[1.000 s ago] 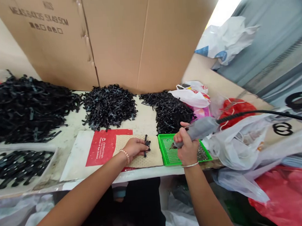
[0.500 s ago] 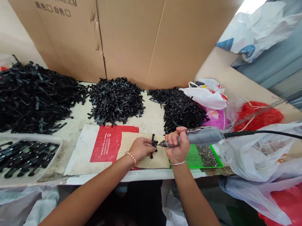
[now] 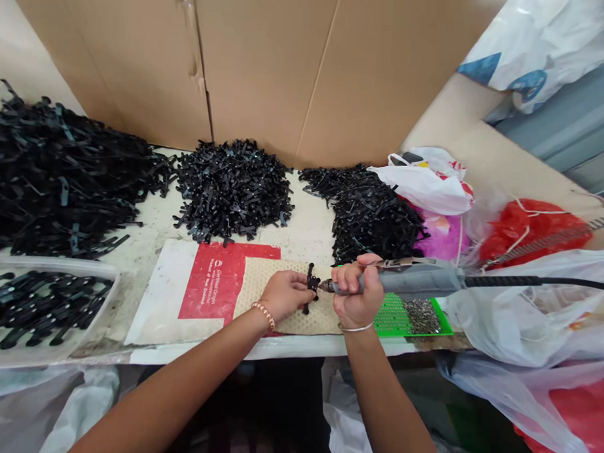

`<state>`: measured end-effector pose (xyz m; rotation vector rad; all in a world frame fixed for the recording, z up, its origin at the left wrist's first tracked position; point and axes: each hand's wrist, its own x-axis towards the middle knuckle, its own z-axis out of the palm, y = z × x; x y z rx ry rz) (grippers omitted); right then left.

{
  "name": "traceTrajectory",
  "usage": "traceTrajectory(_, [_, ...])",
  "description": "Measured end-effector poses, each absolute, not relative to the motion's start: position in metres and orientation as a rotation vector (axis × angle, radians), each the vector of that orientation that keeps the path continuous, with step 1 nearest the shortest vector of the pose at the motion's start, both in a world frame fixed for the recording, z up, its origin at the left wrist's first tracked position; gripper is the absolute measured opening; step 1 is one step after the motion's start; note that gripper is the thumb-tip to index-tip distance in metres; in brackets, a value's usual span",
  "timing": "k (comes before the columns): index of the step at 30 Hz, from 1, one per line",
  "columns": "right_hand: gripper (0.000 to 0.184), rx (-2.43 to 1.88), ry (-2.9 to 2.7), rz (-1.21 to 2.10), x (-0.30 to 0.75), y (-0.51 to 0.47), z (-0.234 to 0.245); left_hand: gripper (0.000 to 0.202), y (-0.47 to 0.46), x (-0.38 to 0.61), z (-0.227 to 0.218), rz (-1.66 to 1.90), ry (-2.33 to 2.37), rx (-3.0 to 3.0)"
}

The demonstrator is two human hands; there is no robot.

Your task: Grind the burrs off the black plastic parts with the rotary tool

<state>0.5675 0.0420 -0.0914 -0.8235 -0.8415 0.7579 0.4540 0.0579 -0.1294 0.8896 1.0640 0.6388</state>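
Note:
My left hand (image 3: 284, 295) pinches a small black plastic part (image 3: 311, 286) and holds it upright on a beige honeycomb mat (image 3: 264, 281). My right hand (image 3: 354, 294) is wrapped round a grey corded electric screwdriver (image 3: 414, 280), held level, with its tip touching the part from the right. Just right of my right hand lies a green tray (image 3: 393, 316) with a heap of small screws (image 3: 422, 315) at its right end.
Three piles of black plastic parts lie along the back: a large pile (image 3: 54, 177) left, a middle pile (image 3: 233, 189), a right pile (image 3: 369, 213). A clear tray of parts (image 3: 40, 308) sits at left. Cardboard boxes (image 3: 275, 61) wall the back. Plastic bags (image 3: 526, 310) crowd the right.
My right hand carried the screwdriver left from over the green tray to the black part, and the tool went from slanted to level. My left hand kept hold of the part.

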Motion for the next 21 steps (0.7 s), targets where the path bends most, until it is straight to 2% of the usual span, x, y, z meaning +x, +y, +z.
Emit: traceTrajectory(21, [0.026,-0.788,-0.877,0.764,0.5655,0.0424,-0.0941,0.019,0.0579,0.4541,-0.1233,0.621,1.094,0.888])
